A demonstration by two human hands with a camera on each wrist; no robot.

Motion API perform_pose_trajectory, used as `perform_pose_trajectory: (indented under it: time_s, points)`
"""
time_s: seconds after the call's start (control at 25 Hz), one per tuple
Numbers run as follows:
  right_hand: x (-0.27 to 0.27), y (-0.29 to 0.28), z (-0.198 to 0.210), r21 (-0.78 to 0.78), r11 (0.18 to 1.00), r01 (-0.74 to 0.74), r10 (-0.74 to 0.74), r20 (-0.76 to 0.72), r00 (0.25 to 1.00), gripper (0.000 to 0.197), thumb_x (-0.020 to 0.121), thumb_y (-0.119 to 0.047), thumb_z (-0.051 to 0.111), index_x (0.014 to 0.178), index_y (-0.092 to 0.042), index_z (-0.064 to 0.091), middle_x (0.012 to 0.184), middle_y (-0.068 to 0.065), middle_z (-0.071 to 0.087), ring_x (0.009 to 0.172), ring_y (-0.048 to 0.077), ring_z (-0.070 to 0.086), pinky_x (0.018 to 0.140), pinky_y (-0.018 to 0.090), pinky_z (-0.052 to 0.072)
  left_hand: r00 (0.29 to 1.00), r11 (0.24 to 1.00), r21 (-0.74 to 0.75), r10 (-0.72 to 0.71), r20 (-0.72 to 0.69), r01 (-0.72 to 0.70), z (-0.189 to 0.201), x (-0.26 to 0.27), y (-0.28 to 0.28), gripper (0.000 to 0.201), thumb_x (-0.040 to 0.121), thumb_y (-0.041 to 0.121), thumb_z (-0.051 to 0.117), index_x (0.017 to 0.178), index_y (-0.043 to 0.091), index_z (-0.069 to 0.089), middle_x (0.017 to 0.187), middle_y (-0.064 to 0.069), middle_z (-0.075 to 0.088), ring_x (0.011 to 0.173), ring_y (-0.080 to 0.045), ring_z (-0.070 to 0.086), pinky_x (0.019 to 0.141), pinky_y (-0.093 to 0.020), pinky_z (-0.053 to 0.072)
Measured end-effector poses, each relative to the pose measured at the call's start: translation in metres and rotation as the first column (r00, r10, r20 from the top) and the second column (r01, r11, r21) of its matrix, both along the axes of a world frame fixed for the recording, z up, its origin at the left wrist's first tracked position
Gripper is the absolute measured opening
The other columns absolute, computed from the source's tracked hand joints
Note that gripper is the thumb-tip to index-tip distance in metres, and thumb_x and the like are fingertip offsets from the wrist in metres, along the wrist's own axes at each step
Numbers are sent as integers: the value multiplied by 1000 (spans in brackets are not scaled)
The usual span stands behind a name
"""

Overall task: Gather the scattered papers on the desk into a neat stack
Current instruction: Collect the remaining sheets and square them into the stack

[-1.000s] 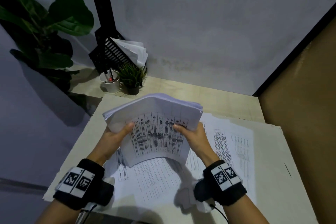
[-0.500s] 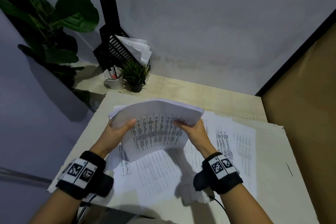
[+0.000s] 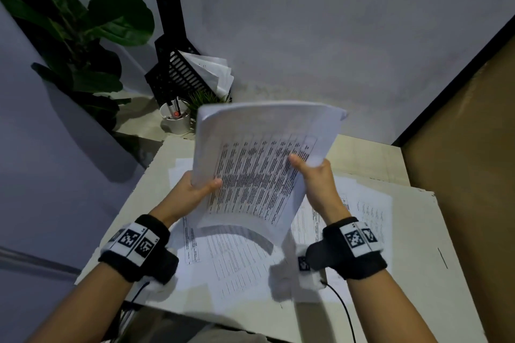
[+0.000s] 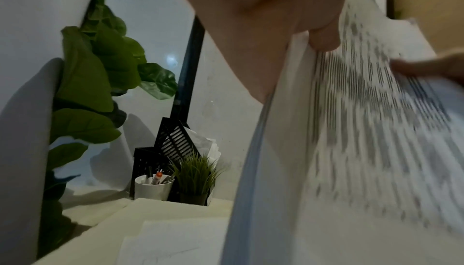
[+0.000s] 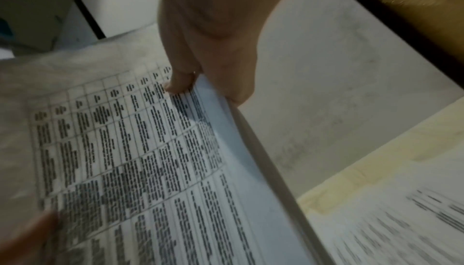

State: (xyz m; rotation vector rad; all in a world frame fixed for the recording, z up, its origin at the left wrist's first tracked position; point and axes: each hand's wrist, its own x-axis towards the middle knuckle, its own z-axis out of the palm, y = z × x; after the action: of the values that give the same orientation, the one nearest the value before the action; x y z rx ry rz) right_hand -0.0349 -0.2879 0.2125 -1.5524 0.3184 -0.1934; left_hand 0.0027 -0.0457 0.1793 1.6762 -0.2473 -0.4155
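Left hand (image 3: pixel 192 192) and right hand (image 3: pixel 315 175) each grasp a side edge of the paper bundle (image 3: pixel 262 164), tilted upright directly above loose sheets (image 3: pixel 239 262) on the worktop (image 3: pixel 434 273).

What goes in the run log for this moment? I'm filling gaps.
stage: squaring | left hand: grips paper stack left edge | right hand: grips right edge | stack: lifted, tilted | loose sheets: on desk

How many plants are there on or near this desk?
2: a big leafy plant at the far left, and a small grassy potted plant beside the white pen cup.
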Motion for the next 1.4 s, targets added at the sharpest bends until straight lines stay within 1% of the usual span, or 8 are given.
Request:
perform_pose_trajectory:
  time_s: [0.12, 0.28, 0.44, 0.56, 0.84, 1.0, 1.16, 1.4]
  points:
    - [4, -14, -1, 18, 999, 33, -33, -13, 999, 7, 84, -15, 64, 88, -20, 62, 83, -6, 66, 73, 5, 66, 62, 14, 52, 997, 986, 154, -74, 33, 68, -11, 0, -10, 13, 85, 35, 57, 89, 23, 60, 83, -3, 67, 76, -16, 66, 66, -24, 56]
    - [-16, -60, -75, -86, 995, 49, -77, -362, 929, 40, 87, -25, 60, 123, -9, 51, 116, 9, 59, 106, 25, 56, 78, 29, 51, 999, 953, 302, 41, -25, -31, -44, -3, -6, 32, 90, 31, 51, 96, 0, 59, 81, -17, 57, 77, -29, 57, 71, -38, 48]
    - [-81, -137, -153, -476, 873, 107, -455, -714, 532, 68, 77, -41, 68, 131, -8, 41, 139, 24, 39, 126, 40, 38, 101, 46, 35, 977, 922, 341, 210, -40, -184, -53, -15, 8, 34, 92, 27, 48, 113, 2, 58, 91, -12, 63, 88, -27, 60, 79, -32, 44]
    - [-112, -149, -162, -678, 730, 85, -664, -674, 323, 84, 70, -52, 68, 130, -4, 35, 133, 27, 36, 120, 43, 38, 94, 50, 36, 958, 909, 327, 284, -33, -258, -54, -22, 19, 43, 91, 29, 51, 114, -7, 55, 100, -42, 59, 102, -46, 56, 89, -48, 46]
    - [-91, -141, -181, -588, 809, 3, -538, -737, 410, 91, 60, -44, 81, 122, 7, 39, 125, 28, 51, 113, 43, 51, 91, 48, 47, 948, 901, 334, 314, -58, -278, -65, -24, 16, 42, 92, 20, 49, 117, -13, 50, 78, -30, 60, 82, -41, 59, 80, -41, 47]
    - [-85, -136, -186, -503, 862, 64, -476, -761, 441, 73, 65, -30, 81, 118, 7, 47, 118, 26, 54, 106, 40, 56, 80, 36, 47, 944, 911, 298, 321, -82, -284, -66, -24, 8, 35, 92, 19, 48, 119, -3, 51, 71, 0, 54, 68, -14, 50, 72, -29, 40]
    - [-86, -133, -190, -342, 928, 145, -365, -766, 530, 47, 66, -10, 80, 101, 14, 60, 90, 23, 65, 79, 31, 62, 70, 33, 50, 950, 930, 253, 299, -93, -268, -67, -22, 5, 38, 92, 20, 48, 123, -2, 49, 86, -9, 59, 82, -23, 53, 81, -31, 41]
    - [-102, -146, -160, -441, 889, 120, -408, -645, 646, 39, 78, -4, 68, 113, 8, 56, 106, 24, 64, 97, 36, 62, 83, 35, 48, 950, 934, 236, 298, -98, -269, -69, -20, 5, 39, 92, 21, 48, 123, -3, 49, 100, -28, 62, 109, -47, 52, 91, -43, 43]
